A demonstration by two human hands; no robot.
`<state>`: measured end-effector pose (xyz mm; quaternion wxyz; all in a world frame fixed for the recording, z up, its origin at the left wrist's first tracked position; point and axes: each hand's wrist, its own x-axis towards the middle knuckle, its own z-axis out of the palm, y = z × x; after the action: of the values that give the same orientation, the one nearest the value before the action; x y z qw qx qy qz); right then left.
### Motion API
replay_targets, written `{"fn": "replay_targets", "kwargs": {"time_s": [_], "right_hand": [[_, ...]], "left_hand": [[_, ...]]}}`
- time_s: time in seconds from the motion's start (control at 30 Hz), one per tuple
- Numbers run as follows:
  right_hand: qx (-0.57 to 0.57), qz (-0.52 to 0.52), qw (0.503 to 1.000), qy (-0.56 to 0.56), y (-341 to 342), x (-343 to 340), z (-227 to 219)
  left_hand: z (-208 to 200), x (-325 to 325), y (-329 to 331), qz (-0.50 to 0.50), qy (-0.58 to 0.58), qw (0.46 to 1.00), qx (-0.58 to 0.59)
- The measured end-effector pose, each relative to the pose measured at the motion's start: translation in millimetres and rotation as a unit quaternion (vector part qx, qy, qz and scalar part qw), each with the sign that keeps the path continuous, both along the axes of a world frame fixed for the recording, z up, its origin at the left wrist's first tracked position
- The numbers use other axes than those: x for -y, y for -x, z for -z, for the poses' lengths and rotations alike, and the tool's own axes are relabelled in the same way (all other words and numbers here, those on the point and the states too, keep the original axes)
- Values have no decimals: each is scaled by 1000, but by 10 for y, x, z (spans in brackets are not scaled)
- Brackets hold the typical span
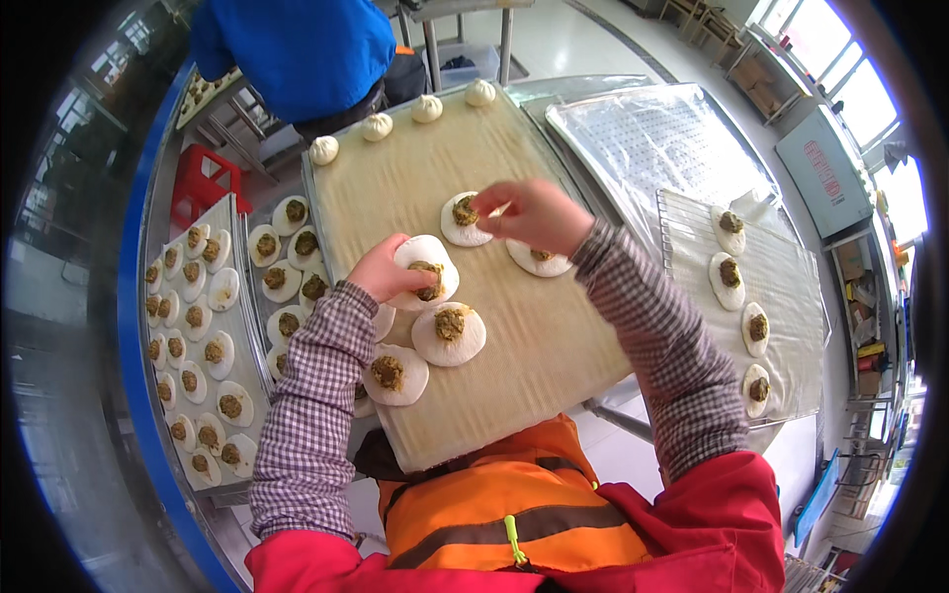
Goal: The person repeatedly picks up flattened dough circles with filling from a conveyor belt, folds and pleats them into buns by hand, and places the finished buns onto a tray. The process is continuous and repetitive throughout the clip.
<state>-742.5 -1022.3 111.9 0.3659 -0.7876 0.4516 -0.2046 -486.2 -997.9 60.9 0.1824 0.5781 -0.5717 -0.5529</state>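
My left hand (384,272) holds a filled dough round (442,255) tilted over the cloth-covered tray (524,366), its thumb pressed on the brown-green filling. Farther off and to the right, my right hand (529,212) is curled in a pinch at the right edge of another filled dough round (461,233). What its fingertips grip, if anything, is hidden. A third filled round (539,265) lies beneath my right wrist, partly covered. Nearer to me, two more filled rounds, one (467,349) beside the other (413,381), lie flat. Several pleated buns (377,127) stand along the tray's far edge.
At left, trays (240,326) carry several filled rounds, beside a blue-edged counter (133,296). A rack (791,296) at right holds more rounds next to a plastic-covered tray (657,138). A person in blue (297,59) is at the far side, near a red stool (203,183).
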Motion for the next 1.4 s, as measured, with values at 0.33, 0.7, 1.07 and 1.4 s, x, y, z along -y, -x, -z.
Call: {"fn": "replay_targets", "kwargs": {"time_s": [0.33, 0.7, 1.07, 1.4], "right_hand": [[147, -5, 986, -83, -551, -942, -82], [132, -18, 988, 74, -829, -1714, -179], [108, -82, 974, 182, -640, -1944, -120], [259, 65, 961, -76, -561, -2032, 261]], "left_hand": [[-393, -1134, -220, -72, -96, 927, -355], [-379, -1605, -375, 40, -104, 961, -254], [-458, -1601, -246, 141, -145, 957, -208], [-198, -1869, -34, -52, -90, 938, -330]]}}
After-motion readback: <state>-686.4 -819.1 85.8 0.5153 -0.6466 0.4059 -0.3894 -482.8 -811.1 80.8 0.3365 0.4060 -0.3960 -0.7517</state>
